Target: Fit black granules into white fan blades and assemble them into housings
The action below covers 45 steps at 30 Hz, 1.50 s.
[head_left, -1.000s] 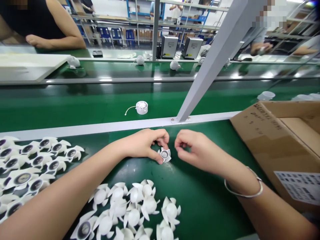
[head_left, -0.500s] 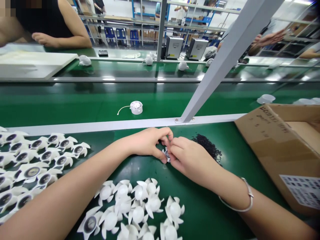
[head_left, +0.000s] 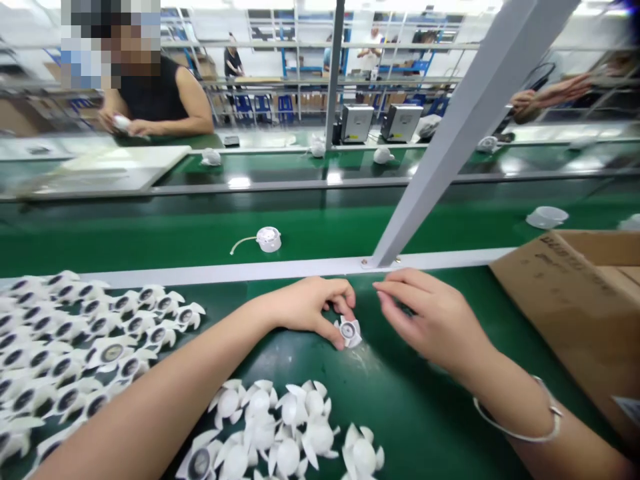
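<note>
On a factory line's green counter [head_left: 400, 413], the left hand [head_left: 310, 308] pinched one white fan impeller [head_left: 349, 331], grip closed on it. The right hand [head_left: 435, 320] hovered just right, grip open and empty. The near heap of impellers [head_left: 290, 427] overlapped too much to count. The print on the cardboard box [head_left: 560, 287] was unreadable.

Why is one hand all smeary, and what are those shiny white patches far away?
Head view: the right hand is motion-blurred, while the left hand and its fan blade look sharp; lamp glare shines on the far conveyor.

Green conveyor belt [head_left: 150, 233], grey post [head_left: 450, 127], blue shelving [head_left: 395, 67] behind.
</note>
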### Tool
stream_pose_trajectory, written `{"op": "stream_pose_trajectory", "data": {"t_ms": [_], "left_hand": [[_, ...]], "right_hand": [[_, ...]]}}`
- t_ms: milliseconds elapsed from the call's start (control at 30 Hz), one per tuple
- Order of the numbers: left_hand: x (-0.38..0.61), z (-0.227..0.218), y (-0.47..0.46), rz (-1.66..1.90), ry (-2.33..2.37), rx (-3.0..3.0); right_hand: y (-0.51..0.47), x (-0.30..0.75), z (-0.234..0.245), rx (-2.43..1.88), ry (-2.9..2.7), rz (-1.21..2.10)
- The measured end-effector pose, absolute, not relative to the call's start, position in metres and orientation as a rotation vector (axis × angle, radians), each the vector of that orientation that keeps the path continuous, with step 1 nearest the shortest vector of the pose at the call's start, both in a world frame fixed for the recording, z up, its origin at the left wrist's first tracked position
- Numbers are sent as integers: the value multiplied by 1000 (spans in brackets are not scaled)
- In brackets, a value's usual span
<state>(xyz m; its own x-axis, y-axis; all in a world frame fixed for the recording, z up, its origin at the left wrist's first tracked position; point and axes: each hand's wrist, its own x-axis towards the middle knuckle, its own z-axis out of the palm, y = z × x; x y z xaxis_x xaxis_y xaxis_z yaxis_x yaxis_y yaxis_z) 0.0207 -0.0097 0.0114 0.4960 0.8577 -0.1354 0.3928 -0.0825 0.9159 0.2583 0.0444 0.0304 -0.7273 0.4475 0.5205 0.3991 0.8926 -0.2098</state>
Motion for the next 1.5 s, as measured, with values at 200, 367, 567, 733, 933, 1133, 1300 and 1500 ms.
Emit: {"op": "stream_pose_trajectory", "data": {"t_ms": [200,367,567,733,933,1133,1300,1500], "left_hand": [[19,12,-12,559,1080,1667],[18,11,-13,573,1119,1664],[20,11,-14,572,1131,1634],[20,10,-14,574,1148,1619],[20,13,-15,580,1130,1637],[20,15,-14,573,1114,1626],[20,16,-15,577,1112,1628],[20,14,-15,592,1120,1638]], "right_hand": [[58,257,12,-499,-2468,144],[46,251,9,-408,-2536,168],[44,252,11,-359,-2584,190],[45,253,8,-386,-2618,253],[44,253,8,-402,-2658,303],[44,253,7,-407,-2677,305],[44,254,6,-418,-2687,329],[41,253,4,-410,-2714,439]]}}
